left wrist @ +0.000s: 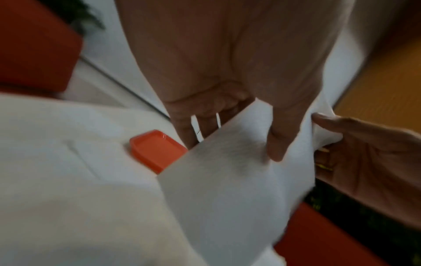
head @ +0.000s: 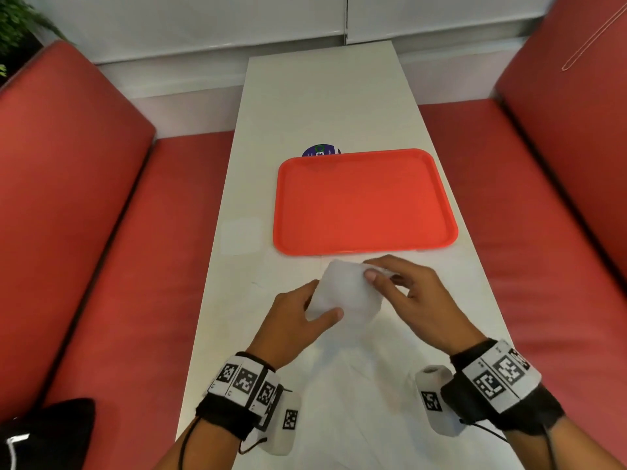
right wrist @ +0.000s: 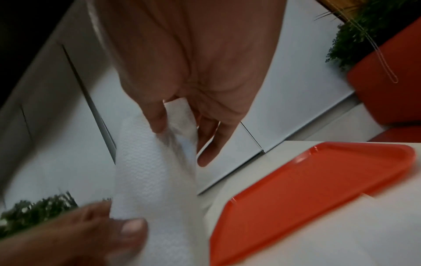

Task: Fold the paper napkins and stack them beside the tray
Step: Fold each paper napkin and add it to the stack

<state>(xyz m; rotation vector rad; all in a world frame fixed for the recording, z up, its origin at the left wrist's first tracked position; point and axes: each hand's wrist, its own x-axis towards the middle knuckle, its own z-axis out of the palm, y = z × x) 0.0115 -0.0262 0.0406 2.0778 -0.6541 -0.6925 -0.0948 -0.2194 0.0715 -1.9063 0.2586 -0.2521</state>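
A white paper napkin (head: 342,293) is held up above the table's near half, just in front of the orange tray (head: 364,201). My left hand (head: 298,317) pinches its lower left edge between thumb and fingers. At the upper right corner my right hand (head: 403,293) pinches it. The left wrist view shows the napkin (left wrist: 227,180) bowed, with the thumb on top and the tray (left wrist: 157,149) behind. In the right wrist view the embossed napkin (right wrist: 154,172) hangs between both hands beside the tray (right wrist: 318,183). A folded white napkin (head: 241,236) lies flat left of the tray.
The narrow white table (head: 325,96) runs away from me between two red bench seats (head: 112,266). A dark round sticker (head: 320,151) peeks out behind the tray. More white paper (head: 356,401) lies on the near table. A black bag (head: 47,432) sits at bottom left.
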